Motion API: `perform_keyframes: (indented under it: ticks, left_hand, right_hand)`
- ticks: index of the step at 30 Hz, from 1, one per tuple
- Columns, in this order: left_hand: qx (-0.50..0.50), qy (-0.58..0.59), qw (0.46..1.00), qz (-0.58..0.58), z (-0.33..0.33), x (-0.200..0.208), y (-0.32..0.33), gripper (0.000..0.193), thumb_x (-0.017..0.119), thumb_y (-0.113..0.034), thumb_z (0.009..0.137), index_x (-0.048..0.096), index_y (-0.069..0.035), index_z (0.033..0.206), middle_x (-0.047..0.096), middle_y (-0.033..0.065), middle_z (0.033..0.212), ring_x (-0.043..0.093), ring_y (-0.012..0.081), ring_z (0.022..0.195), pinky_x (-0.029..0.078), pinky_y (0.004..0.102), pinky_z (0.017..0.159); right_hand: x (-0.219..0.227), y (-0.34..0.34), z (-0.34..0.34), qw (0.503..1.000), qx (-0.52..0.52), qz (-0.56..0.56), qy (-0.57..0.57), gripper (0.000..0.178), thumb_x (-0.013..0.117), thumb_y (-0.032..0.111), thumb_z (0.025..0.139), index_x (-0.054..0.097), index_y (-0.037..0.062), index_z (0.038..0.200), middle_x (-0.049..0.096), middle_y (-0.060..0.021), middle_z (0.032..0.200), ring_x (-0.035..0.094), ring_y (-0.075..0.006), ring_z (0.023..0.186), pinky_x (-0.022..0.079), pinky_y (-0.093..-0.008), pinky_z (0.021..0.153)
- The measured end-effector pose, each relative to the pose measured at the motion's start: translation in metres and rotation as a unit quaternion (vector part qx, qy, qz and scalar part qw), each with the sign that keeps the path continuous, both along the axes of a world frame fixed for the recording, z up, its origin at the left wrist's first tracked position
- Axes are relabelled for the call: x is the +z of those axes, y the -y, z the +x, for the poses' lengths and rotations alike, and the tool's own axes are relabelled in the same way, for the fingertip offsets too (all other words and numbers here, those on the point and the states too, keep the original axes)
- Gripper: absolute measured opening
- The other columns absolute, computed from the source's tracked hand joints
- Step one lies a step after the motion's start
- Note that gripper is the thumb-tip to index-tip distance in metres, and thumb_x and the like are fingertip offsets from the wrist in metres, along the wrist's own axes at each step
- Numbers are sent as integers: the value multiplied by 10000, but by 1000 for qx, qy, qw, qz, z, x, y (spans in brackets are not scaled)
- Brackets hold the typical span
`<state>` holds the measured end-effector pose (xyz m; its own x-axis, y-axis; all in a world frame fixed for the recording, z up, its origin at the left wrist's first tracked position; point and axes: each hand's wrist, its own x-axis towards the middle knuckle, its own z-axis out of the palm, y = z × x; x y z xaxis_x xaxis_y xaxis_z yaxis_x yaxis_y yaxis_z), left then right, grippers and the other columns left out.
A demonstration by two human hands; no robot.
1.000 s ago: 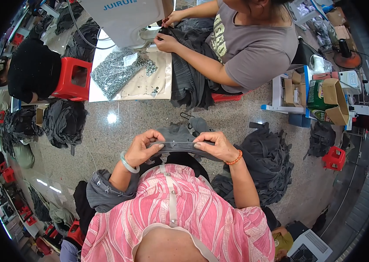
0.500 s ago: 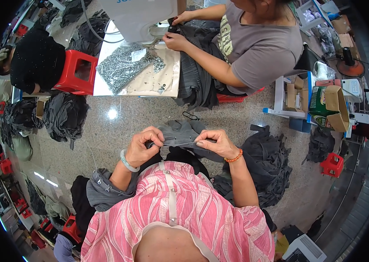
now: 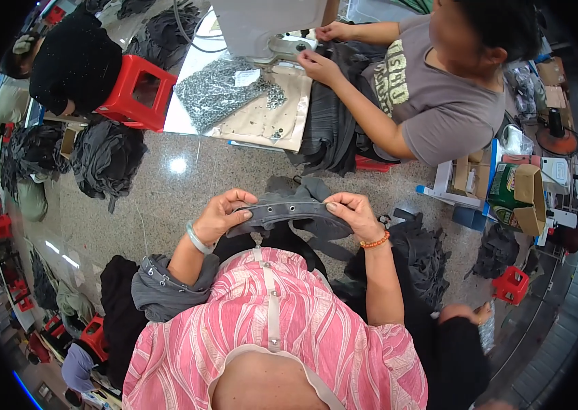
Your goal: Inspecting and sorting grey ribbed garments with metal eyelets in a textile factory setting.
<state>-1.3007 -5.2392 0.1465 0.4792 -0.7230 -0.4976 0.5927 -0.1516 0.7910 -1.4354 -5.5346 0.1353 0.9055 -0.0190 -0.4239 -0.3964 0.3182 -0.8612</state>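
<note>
A dark grey garment band (image 3: 277,210) with metal eyelets stretches between my two hands, in front of my body. My left hand (image 3: 218,217) pinches one end between thumb and fingers. The other end is pinched in my right hand (image 3: 356,216). More of the dark grey cloth (image 3: 330,247) hangs below the band. Over my left forearm lies another grey ribbed garment (image 3: 171,290), with a row of eyelets along its edge.
Ahead stands a white table (image 3: 173,116) with a bag of small metal rings (image 3: 217,96). A co-worker (image 3: 432,102) handles dark cloth at a white machine (image 3: 262,27). Garment piles (image 3: 108,160) lie on the floor; red stools (image 3: 139,92) stand around. Someone's limb (image 3: 463,328) shows at lower right.
My hands have moved apart a little, and the band has turned so that its eyelets face up. The surroundings have shifted in view, and another person's limb has appeared at lower right.
</note>
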Motion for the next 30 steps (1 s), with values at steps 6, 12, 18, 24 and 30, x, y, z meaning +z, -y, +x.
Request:
perform_keyframes:
  ticks: [6, 12, 18, 24, 30]
  left_hand:
    - [29, -113, 989, -95, 1, -8, -11, 361, 591, 33, 857, 503, 9, 1207, 639, 99, 1093, 626, 140, 977, 487, 261, 885]
    - [39, -171, 972, -153, 1, -19, -18, 458, 568, 58, 855, 436, 9, 1291, 638, 135, 1135, 627, 165, 1013, 468, 276, 924]
    - [34, -167, 971, -169, 9, -20, -3, 524, 528, 105, 829, 403, 7, 1329, 620, 145, 1170, 613, 172, 1036, 451, 280, 941]
    - [65, 106, 992, 6, 6, -48, 31, 506, 580, -1, 830, 439, -16, 1315, 545, 119, 1243, 549, 185, 1093, 431, 290, 945]
    - [-7, 142, 989, -31, -9, -45, 85, 472, 652, -74, 853, 477, -17, 1287, 568, 63, 1165, 527, 140, 1065, 446, 289, 908]
  right_hand:
    - [-3, 9, 0, 996, -33, 57, -54, 192, 653, 137, 871, 651, -13, 991, 676, -31, 870, 622, -70, 755, 493, -211, 717]
    - [-8, 12, -4, 989, -44, 125, -65, 184, 641, 115, 881, 640, -15, 1011, 678, -43, 899, 635, -82, 770, 507, -217, 716]
    - [-8, 18, -11, 988, -52, 132, -54, 179, 637, 113, 885, 640, -12, 1013, 676, -38, 904, 632, -78, 776, 501, -215, 726]
    - [-3, 16, -12, 987, -107, 115, -36, 169, 618, 116, 894, 626, 2, 1019, 669, -35, 895, 634, -92, 780, 502, -222, 728]
    - [-10, 12, 4, 966, -203, 161, -11, 181, 613, 109, 906, 641, -6, 1042, 677, -38, 929, 624, -78, 801, 502, -224, 767]
